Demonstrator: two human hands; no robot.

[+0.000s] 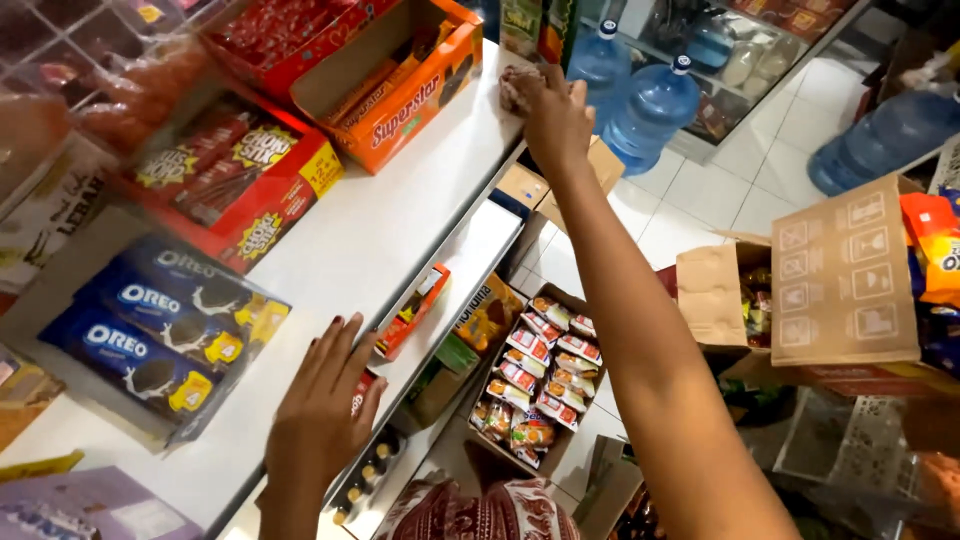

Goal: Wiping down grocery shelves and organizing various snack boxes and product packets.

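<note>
Cloth (517,88) bunched under right hand (555,115) on white counter (400,210), left hand (325,400) spread flat, orange box (400,75) holding wafer packs

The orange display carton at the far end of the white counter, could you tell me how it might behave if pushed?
The orange display carton probably slides easily, since the white counter looks smooth. Open-topped and seemingly only partly filled, it is likely light, so its thin walls may flex. The right hand presses a cloth beside it.

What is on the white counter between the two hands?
Nothing: in the head view the white counter is bare between the left hand, flat at its near edge, and the right hand, pressing a cloth at the far end.
</note>
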